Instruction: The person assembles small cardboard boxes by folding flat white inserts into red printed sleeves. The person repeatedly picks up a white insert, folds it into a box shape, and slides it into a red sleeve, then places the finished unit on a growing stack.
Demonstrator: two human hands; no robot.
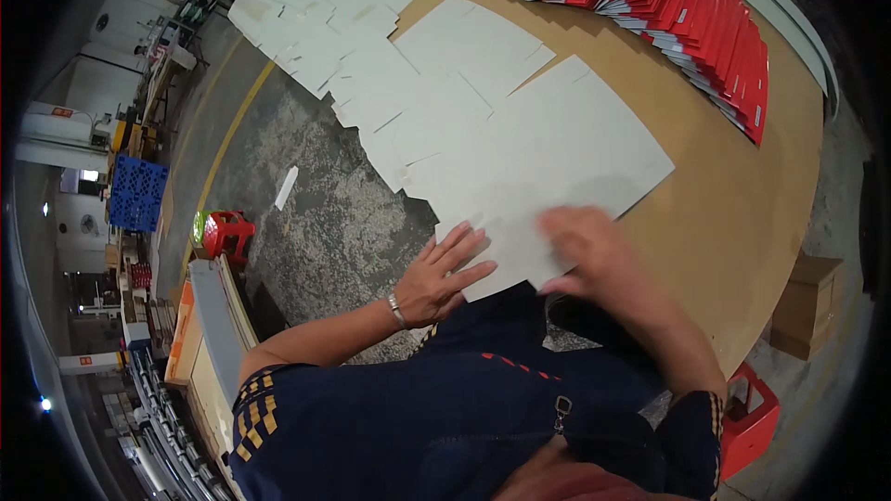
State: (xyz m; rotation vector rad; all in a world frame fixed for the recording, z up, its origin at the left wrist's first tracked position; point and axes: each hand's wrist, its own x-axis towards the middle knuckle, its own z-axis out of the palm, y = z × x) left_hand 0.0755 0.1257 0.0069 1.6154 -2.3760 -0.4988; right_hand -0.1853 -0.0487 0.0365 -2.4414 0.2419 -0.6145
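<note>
White card sheets with slots and stepped edges lie overlapped across the brown table top, running from its near edge toward the far left. My left hand, a metal band at its wrist, rests on the nearest sheet's left corner with the fingers spread out flat. Over the right part of that same sheet is my right hand, smeared by motion. Its thumb shows beside the sheet's near edge. Whether those fingers grip the card I cannot tell.
A long fanned row of red folded card pieces lines the table's far right side. Brown board shows on the right. Red stools stand left and lower right, with a cardboard box by the right edge. Beyond the floor sits a blue pallet.
</note>
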